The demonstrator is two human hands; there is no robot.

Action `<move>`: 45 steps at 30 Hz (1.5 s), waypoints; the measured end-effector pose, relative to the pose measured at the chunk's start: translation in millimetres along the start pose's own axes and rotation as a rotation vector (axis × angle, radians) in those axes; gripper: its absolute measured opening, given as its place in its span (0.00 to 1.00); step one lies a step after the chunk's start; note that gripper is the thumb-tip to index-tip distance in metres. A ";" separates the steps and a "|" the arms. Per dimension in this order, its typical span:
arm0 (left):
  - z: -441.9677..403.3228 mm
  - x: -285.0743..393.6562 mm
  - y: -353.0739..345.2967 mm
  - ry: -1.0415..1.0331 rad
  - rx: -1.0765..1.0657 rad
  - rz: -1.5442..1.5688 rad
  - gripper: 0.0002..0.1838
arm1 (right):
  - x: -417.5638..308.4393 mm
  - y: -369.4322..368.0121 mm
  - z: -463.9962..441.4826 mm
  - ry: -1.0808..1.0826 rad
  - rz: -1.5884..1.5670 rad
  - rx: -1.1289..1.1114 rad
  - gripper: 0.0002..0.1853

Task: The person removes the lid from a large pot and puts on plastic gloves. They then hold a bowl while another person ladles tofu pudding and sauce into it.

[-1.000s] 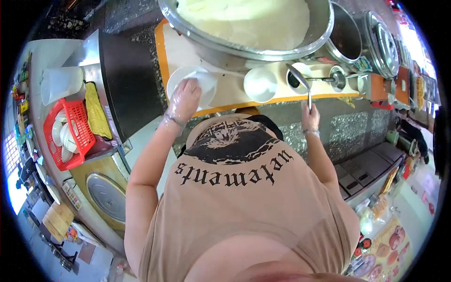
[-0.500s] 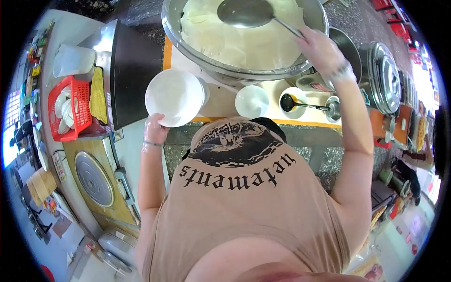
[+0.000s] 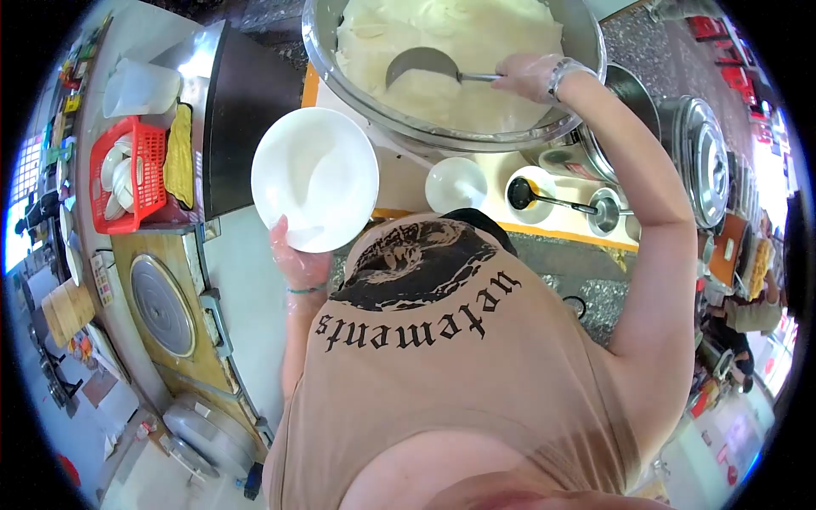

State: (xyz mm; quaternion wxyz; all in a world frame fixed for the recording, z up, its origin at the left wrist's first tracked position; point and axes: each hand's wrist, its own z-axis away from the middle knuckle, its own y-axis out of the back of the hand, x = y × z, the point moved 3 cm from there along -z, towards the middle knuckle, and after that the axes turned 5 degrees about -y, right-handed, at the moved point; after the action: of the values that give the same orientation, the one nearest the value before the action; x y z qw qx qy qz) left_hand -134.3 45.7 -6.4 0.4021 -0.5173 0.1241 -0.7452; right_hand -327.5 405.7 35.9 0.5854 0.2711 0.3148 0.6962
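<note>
My left hand (image 3: 299,262), in a clear glove, grips a white bowl (image 3: 319,174) by its near rim, thumb on the inside. The bowl is tipped so its inside faces me; I see no food in it. My gloved right hand (image 3: 529,78) is closed round the handle of a metal ladle (image 3: 406,64). Its wide, shallow scoop is partly sunk in a pale, custard-like mass (image 3: 476,34). Some of the mass lies over the scoop's near part. A large metal pot (image 3: 586,34) with a clear lining at its rim holds this mass.
Along the counter's near edge stand a small white bowl (image 3: 456,184), a bowl with a black ladle (image 3: 561,201) and a small metal ladle (image 3: 604,212). At right is a lidded metal pot (image 3: 697,157); at left, a red basket (image 3: 127,221) of white dishes and a yellow cloth (image 3: 178,161).
The ladle has come down from above the pale mass into it, nearer to me. My left hand has tilted the white bowl further, showing more of its inside. The view has shifted slightly.
</note>
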 end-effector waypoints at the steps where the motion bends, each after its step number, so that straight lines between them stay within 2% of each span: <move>1: -1.4 2.9 -1.1 -0.050 -0.007 -0.022 0.31 | -3.1 1.2 3.0 0.029 0.029 -0.023 0.20; 3: -1.8 9.6 -5.2 -0.067 -0.007 -0.036 0.31 | -8.8 2.3 7.7 0.060 0.060 -0.046 0.20; 5: -1.5 16.8 -9.0 -0.086 -0.007 -0.048 0.32 | -13.1 1.9 11.4 0.056 -0.068 -0.182 0.21; 8: -1.3 26.3 -13.3 -0.115 0.003 -0.058 0.32 | -9.2 2.1 13.2 0.027 -0.141 -0.266 0.20; 14: -9.5 50.7 -29.8 -0.133 -0.078 -0.087 0.31 | -2.6 21.3 32.4 -0.007 -0.344 -0.321 0.18; 21: -25.0 53.3 -61.6 -0.121 -0.205 -0.093 0.27 | 5.9 76.2 65.3 -0.012 -0.392 -0.223 0.19; 23: -25.3 51.8 -75.8 -0.126 -0.204 -0.085 0.27 | 12.2 92.6 68.5 0.074 -0.457 -0.161 0.18; 26: -32.0 47.3 -88.0 -0.076 -0.346 -0.105 0.28 | 6.5 122.5 85.5 0.080 -0.419 -0.105 0.18; 30: -39.2 37.9 -106.4 -0.013 -0.351 -0.102 0.29 | -18.3 144.9 103.0 0.126 -0.451 -0.070 0.18; 34: -41.7 29.7 -126.1 -0.015 -0.371 -0.098 0.31 | -46.9 138.6 104.7 0.125 -0.434 -0.051 0.19; 37: -44.0 24.5 -131.4 -0.035 -0.376 -0.065 0.31 | -58.0 120.2 88.9 0.158 -0.329 -0.150 0.20; 39: -44.3 24.3 -130.9 -0.026 -0.371 -0.064 0.31 | -63.0 105.4 74.6 0.220 0.004 0.104 0.18; 40: -43.8 23.8 -129.9 -0.015 -0.362 -0.059 0.30 | -64.2 99.8 76.1 0.448 0.213 0.348 0.17; 41: -43.1 23.7 -128.7 -0.014 -0.362 -0.061 0.30 | -69.9 98.5 80.5 0.448 0.211 0.349 0.17; 43: -41.2 23.3 -126.7 0.011 -0.345 0.012 0.29 | -78.8 101.8 90.2 0.220 0.174 0.488 0.16; 44: -39.2 22.7 -125.8 0.015 -0.345 0.008 0.29 | -74.6 97.1 86.0 0.219 0.169 0.485 0.16; 45: -37.4 22.8 -125.8 -0.011 -0.360 0.021 0.29 | -66.8 93.8 80.7 0.229 0.137 0.623 0.16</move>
State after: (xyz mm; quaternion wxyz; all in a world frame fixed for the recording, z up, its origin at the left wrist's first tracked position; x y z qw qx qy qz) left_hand -229.2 101.8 68.3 0.3113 -0.5835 0.2588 -0.7040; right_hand -316.6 338.8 159.0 0.3870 0.3778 0.5572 0.6302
